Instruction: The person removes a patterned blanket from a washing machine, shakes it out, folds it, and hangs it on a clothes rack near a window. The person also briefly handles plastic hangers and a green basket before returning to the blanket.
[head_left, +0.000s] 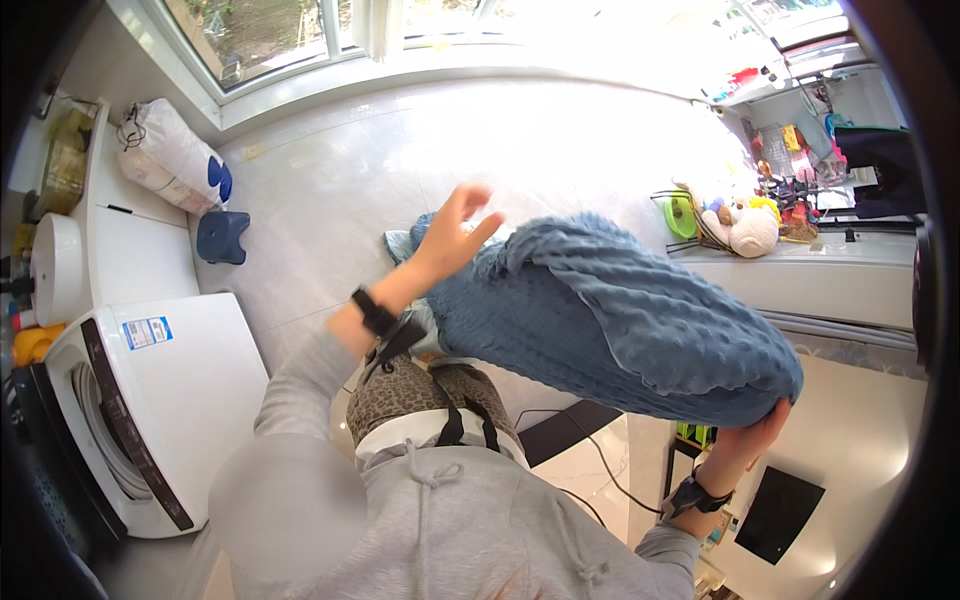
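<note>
A long bundle of blue dimpled plush fabric stretches across in front of me, with loose folds on top. At its right end my right hand holds it from below, the fingers partly hidden by the fabric. My left hand is raised over the left end, thumb and fingers apart, holding nothing. Lighter cloth shows beneath the bundle at its left end. Black straps are on both my wrists.
At the left stand a white front-loading washing machine, a dark blue plastic stool and a tied white bag. A plush toy and a green basin are at the right. A black cable runs behind the bundle.
</note>
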